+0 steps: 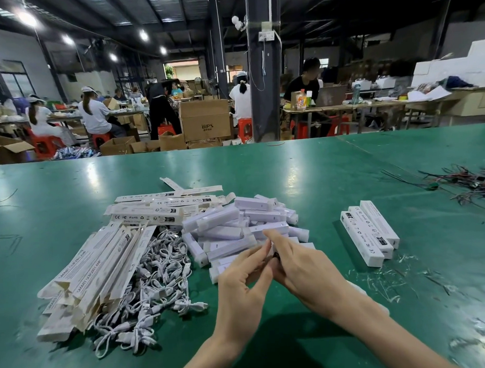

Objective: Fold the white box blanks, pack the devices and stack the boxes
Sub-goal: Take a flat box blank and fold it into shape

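My left hand (240,287) and my right hand (306,267) meet above the green table (333,180), just in front of a pile of white devices (237,228). My right hand curls over a white box (365,295), most of it hidden under my palm and forearm. Its dark end (276,256) shows between my fingertips, where my left thumb and fingers pinch it. Flat white box blanks (95,271) lie fanned out at the left, with more blanks (164,208) behind them. Three closed boxes (370,231) lie side by side at the right.
A heap of coiled white cables (157,285) lies between the blanks and the devices. Loose red and black wires (469,182) sprawl at the far right. Plastic scraps (387,280) litter the table near the closed boxes. Other people work at tables beyond the far edge.
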Demonstrator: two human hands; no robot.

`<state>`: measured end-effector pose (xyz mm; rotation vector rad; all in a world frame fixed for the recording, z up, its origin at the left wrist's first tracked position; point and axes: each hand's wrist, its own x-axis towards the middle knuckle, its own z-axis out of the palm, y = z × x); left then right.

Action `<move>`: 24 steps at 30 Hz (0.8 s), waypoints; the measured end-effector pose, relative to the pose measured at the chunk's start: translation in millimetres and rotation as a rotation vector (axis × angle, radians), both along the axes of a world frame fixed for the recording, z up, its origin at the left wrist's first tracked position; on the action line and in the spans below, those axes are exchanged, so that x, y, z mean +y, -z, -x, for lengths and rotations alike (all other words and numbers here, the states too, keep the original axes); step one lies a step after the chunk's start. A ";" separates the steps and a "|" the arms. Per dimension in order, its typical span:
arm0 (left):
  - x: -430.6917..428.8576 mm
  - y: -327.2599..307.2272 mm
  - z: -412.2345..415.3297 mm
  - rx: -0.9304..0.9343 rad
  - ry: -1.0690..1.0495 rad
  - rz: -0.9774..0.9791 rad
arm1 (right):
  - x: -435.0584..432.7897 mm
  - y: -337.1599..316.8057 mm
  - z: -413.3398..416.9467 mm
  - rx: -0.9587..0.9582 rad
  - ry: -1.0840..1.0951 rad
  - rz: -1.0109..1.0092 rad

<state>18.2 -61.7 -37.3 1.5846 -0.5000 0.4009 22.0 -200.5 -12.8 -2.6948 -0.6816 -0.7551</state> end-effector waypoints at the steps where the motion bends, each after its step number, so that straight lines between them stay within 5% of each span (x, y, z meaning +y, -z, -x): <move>1: -0.3 -0.3 -1.4 0.033 0.008 0.046 | 1.0 -0.1 0.3 -0.056 0.024 0.031; 5: 0.6 -5.4 -9.5 0.240 -0.004 0.280 | 2.3 -0.9 -1.0 -0.110 0.072 0.116; 8: 14.3 -11.1 -25.1 0.472 -0.053 0.555 | -8.4 -5.3 -1.7 -0.221 0.304 0.085; 12: 34.1 -20.0 -41.2 0.615 -0.098 0.857 | -19.4 -13.9 -5.6 -0.284 0.452 -0.227; 15: 32.4 -15.7 -42.5 0.655 -0.067 0.897 | -18.6 -17.4 -6.6 -0.125 0.216 -0.690; 19: 24.8 -3.3 -39.8 0.665 0.032 0.736 | -16.1 -19.0 -7.6 0.121 -0.050 -1.075; 24: 15.8 10.1 -35.7 0.417 0.022 0.033 | -19.0 -24.7 -5.9 0.004 -0.243 -1.140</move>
